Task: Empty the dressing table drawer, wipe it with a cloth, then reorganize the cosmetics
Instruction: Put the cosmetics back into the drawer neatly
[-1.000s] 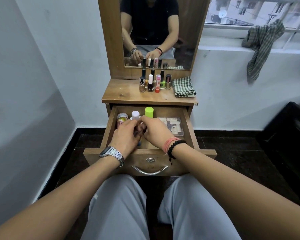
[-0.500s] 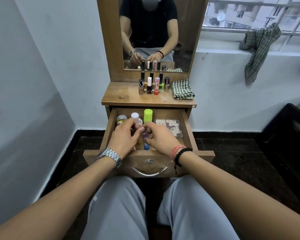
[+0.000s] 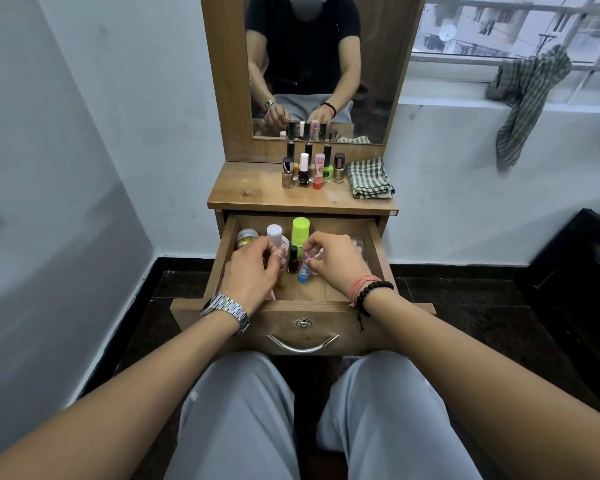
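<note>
The dressing table drawer [image 3: 326,296] is pulled open over my knees. My left hand [image 3: 250,271] curls its fingers round a small beige bottle [image 3: 281,279] at the drawer's left middle. My right hand [image 3: 338,261] pinches the pink cap of a small blue bottle [image 3: 303,274] standing upright. Between them stands a dark nail polish bottle [image 3: 293,259]. Behind are a green-capped bottle [image 3: 300,231], a white-capped bottle [image 3: 274,234] and a small jar [image 3: 246,236]. A clear palette [image 3: 359,242] is mostly hidden behind my right hand.
On the tabletop [image 3: 253,192] stand several nail polish bottles [image 3: 312,168] and a folded green checked cloth [image 3: 369,178]. The mirror [image 3: 319,64] rises behind. Another checked cloth [image 3: 523,95] hangs on the window ledge at right. A dark cabinet [image 3: 575,271] stands right.
My hands have drawn slightly apart in the drawer. The dark bottle and the blue bottle now show upright between them.
</note>
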